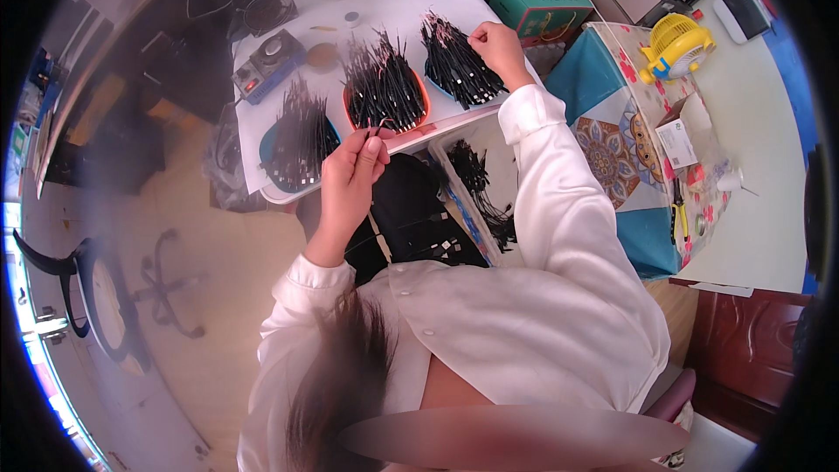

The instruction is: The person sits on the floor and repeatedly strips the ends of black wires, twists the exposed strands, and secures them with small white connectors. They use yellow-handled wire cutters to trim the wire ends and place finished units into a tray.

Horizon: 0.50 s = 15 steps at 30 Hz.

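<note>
My left hand (350, 168) is raised at the table's near edge, its thumb and fingertips pinching the thin end of a black cable (381, 128). At the far right, my right hand (502, 48) has its fingertips closed beside the wire ends of a bundle of black cables (456, 65); whatever they grip is too small to make out. That bundle lies in a blue tray. A second cable bundle (384, 87) fills an orange tray (349, 114) in the middle. On the left, a third bundle (301, 135) rests in another blue tray (268, 153).
A blue-grey device with a knob (273, 65) stands on the white table (411, 0). Below the table edge, a pale bin (509, 153) contains loose black cables (481, 188). To the right are a green box (542, 4), a yellow fan (677, 45) and a small white carton (677, 140).
</note>
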Motion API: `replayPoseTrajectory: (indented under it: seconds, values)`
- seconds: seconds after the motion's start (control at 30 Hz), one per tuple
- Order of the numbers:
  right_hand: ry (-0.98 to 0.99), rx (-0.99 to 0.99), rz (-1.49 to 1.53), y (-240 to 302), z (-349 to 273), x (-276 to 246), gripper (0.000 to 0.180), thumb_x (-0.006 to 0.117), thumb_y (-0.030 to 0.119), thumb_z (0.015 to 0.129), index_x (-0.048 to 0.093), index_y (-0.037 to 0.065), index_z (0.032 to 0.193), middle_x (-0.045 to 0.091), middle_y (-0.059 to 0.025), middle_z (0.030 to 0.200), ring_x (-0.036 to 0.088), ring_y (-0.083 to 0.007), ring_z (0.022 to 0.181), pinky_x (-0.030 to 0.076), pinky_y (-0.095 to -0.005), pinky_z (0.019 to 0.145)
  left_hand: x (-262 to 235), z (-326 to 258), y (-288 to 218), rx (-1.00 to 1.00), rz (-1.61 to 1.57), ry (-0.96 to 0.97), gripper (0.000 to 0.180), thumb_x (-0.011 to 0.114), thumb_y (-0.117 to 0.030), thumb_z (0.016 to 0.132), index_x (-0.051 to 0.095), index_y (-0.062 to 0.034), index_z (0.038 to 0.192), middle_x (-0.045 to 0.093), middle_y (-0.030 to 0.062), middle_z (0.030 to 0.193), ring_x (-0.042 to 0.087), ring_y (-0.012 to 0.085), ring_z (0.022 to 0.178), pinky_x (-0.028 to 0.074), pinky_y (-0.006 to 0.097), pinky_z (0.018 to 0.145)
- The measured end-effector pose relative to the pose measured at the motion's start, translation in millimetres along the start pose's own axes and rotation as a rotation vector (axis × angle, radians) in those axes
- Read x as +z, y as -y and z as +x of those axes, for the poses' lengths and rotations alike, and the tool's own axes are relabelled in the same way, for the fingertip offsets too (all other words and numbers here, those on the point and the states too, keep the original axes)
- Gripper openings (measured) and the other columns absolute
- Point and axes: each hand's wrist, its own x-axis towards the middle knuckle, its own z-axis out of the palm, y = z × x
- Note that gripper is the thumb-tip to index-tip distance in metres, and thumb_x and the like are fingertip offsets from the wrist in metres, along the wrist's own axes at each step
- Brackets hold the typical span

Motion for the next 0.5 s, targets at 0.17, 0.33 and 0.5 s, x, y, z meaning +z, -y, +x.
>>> replayPoseTrajectory:
  seconds: [0.17,0.33,0.5]
  values:
    - [0.075,-0.029,-0.039,-2,3,2,0.015,0.072,0.019,0.078,0.070,0.005,0.084,0.069,-0.0127,0.085,0.066,-0.0316,0.081,0.052,-0.0398,0.073,-1,-7,1,0.051,-0.149,0.000,0.030,0.042,-0.015,0.103,0.054,0.0067,0.121,0.054,0.0012,0.077,0.039,0.0045,0.059,0.033,0.017,0.054]
    - [0.034,0.032,0.039,0,7,-1,0.019,0.074,0.022,0.074,0.070,0.004,0.078,0.069,-0.0141,0.082,0.067,-0.0313,0.079,0.052,-0.0385,0.074,-10,-11,7,-0.007,-0.259,-0.029,0.028,0.047,-0.010,0.101,0.056,0.0051,0.122,0.057,0.0017,0.078,0.041,0.0041,0.059,0.034,0.017,0.054]
    - [0.126,0.244,0.306,20,-10,-30,0.019,0.070,0.020,0.078,0.067,0.001,0.080,0.066,-0.0091,0.073,0.062,-0.0199,0.065,0.048,-0.0303,0.061,-16,-17,8,-0.034,-0.299,-0.049,0.019,0.053,-0.005,0.097,0.063,0.0057,0.109,0.058,0.0014,0.077,0.043,0.0045,0.060,0.034,0.017,0.053]
